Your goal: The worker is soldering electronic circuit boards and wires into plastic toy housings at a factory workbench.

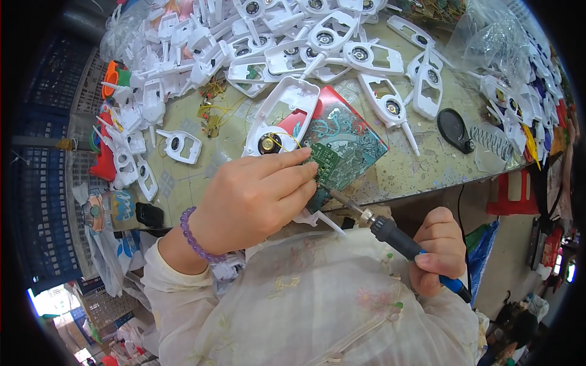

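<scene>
My left hand [256,198], with a purple bead bracelet at the wrist, grips a small green circuit board [324,160]. My right hand [439,253] is closed round the blue and black handle of a soldering iron [397,239]. The iron's metal tip points left and reaches the board's lower edge; whether it touches cannot be made out. Just beyond my left fingers lies a white plastic housing [294,96] with a round speaker [269,144] and a thin yellow wire in it. Under the board is a red and teal patterned sheet [354,137] at the table edge.
White housings [360,53] with speakers are heaped across the back of the table [427,174]. Several boards with yellow wires [213,107] lie left of centre. A black round lid [453,129] and a coil spring stand [490,140] are at right. A red stool [513,192] stands below.
</scene>
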A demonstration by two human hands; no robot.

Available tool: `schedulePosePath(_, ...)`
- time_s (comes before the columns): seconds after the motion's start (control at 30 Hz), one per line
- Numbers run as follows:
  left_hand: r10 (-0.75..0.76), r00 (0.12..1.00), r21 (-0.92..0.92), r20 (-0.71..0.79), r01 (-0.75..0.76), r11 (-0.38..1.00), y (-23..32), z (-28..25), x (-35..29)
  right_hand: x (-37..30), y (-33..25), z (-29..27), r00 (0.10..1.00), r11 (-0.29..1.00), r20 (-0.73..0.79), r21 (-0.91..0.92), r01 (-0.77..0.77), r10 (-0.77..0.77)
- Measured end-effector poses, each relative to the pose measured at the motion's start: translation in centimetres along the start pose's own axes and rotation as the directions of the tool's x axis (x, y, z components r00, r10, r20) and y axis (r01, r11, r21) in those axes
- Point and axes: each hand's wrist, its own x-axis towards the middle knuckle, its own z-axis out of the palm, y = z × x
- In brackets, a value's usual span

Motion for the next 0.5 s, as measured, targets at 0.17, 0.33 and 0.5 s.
schedulePosePath(0.17, 0.003, 1.000, -0.018, -0.010, -0.003, 1.000, 0.05, -0.06, 0.22, -0.05, -0.31, 0.11, 0.999, 0.998, 0.019, -0.046, 0.039, -0.038)
schedulePosePath(0.33, -0.004, 1.000, -0.023, -0.007, 0.003, 1.000, 0.06, -0.07, 0.24, -0.23, -0.21, 0.11, 0.997, 0.996, -0.032, -0.054, 0.072, -0.074)
schedulePosePath(0.5, -0.007, 1.000, -0.022, 0.000, 0.007, 1.000, 0.18, -0.09, 0.44, -0.13, -0.23, -0.21, 0.998, 0.996, -0.009, -0.057, 0.069, -0.070)
